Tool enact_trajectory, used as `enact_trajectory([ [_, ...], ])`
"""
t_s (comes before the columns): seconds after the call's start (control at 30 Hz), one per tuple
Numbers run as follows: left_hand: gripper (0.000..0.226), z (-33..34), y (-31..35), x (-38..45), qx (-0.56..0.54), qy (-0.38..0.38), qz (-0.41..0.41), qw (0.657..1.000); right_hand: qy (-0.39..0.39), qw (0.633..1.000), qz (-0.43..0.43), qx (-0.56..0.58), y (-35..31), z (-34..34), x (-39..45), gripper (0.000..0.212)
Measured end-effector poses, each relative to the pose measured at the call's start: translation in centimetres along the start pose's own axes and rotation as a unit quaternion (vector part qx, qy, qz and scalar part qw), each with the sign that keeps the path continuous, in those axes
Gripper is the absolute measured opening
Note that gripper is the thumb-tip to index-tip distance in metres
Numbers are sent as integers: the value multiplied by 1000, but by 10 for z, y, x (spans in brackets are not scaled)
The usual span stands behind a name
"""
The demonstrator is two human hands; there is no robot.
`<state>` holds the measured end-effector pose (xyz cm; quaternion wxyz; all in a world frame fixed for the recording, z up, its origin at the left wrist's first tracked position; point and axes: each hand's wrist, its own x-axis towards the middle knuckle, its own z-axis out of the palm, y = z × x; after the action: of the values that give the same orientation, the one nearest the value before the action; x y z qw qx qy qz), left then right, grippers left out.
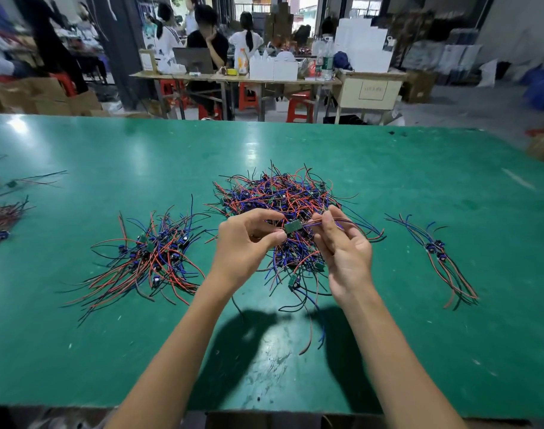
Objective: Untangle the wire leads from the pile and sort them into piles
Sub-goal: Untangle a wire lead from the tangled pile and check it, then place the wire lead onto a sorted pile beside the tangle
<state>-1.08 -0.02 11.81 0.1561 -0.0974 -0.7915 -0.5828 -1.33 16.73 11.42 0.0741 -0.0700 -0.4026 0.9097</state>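
- Both my forearms come up from the near edge of the green desk (79,351), casting two shadows on its scuffed surface.
- My left hand (244,243) pinches a small green board (292,226) between thumb and fingertips, held above the near side of the tangled pile (283,212).
- My right hand (345,249) pinches the board's wires (351,223) between thumb and forefinger just right of the board; the other fingers lie loosely curled. The red, blue and dark strands trail off to the right past that hand.
- The tangled pile sits at the middle of the desk, a knot of red, blue and black leads with small green boards mixed through it. Both hands hide part of its near half, and loose strands spill toward the near edge between my arms.
- I count two sorted piles beside it: a larger left pile (150,258), fanned toward the near left, and a small right pile (438,258) of a few leads, lying lengthwise well apart from the tangle.
- More leads (1,218) lie at the left edge, partly cut off, with a few stray ones (32,181) behind them.
- Beyond the far edge stand worktables (233,78), red stools (300,109), white boxes (366,48) and several seated people (207,41), all blurred.
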Motion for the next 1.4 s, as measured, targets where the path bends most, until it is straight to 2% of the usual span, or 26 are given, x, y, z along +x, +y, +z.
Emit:
enact_trajectory([
  [0.1,22,4,-3,-4,48,2,-8,999,12,999,-27,-37,7,-2,-3,18],
  [0.23,25,9,-11,-11,39,-28,-32,998,-15,993,-16,-116,14,-8,-7,20],
  [0.33,30,12,-14,-17,39,-11,4,999,-49,984,-10,-171,16,-14,-10,16],
  [0.43,32,12,-16,-23,49,0,39,998,-67,988,16,-137,15,-19,-11,28],
  [0.53,43,6,-19,-25,14,-41,-1,999,-93,985,18,-143,15,-27,-9,36],
  [0.6,47,6,-20,-26,-74,-98,-61,991,-107,981,10,-163,17,-30,-9,40],
  [0.7,33,15,-23,-29,-116,-133,-117,977,-120,971,-2,-206,22,-34,-10,40],
  [0.77,15,26,-27,-32,-94,-125,-121,980,-124,965,-17,-229,28,-38,-10,26],
  [0.87,18,39,-40,-39,-85,-109,-144,980,-102,953,-38,-284,38,-47,-9,12],
  [0.93,15,47,-46,-44,-90,-89,-165,978,-68,929,-62,-357,45,-54,-9,14],
  [1.0,12,55,-50,-51,-94,-53,-176,978,-48,890,-89,-445,51,-60,-10,18],
  [1.17,13,66,-62,-61,-142,17,-179,973,-104,840,-109,-521,59,-63,-14,24],
  [1.3,25,71,-65,-62,-143,25,-167,975,-85,841,-105,-524,67,-61,-10,27],
  [1.4,18,72,-68,-60,-133,13,-169,977,-45,847,-94,-522,76,-59,-5,29],
])
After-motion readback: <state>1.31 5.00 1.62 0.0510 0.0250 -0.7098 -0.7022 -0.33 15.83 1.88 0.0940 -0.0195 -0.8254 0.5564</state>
